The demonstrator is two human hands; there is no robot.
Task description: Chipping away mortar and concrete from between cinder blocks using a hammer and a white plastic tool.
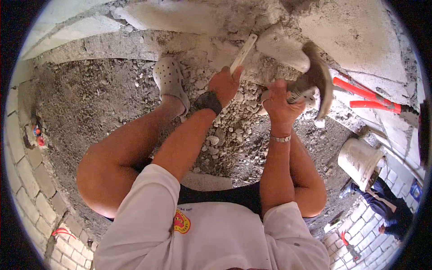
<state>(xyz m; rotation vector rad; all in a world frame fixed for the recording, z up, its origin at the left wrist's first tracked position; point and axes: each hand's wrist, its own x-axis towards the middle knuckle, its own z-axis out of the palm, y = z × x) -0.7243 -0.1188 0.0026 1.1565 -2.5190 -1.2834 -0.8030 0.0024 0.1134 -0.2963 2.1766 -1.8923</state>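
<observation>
In my left hand [225,84], wrapped in a dark wristband, is a flat pale bar [244,53] with a hole at its far end. The fingers close around it, and its tip lies against the rough masonry wall base [212,47]. My right hand [285,101], with a metal bracelet at the wrist, grips a hammer [319,81]. Its curved head is blurred and stands right of the bar, near a rounded pale block [281,49]. Rubble and gravel [233,135] lie below both hands, between my feet.
Red corrugated conduits [364,92] stick out of the wall at right. A dirty white bucket [359,162] lies tilted near them, with another person [388,206] beyond it. My clog [168,81] rests on gravel at left. Block walls [37,182] curve round both sides.
</observation>
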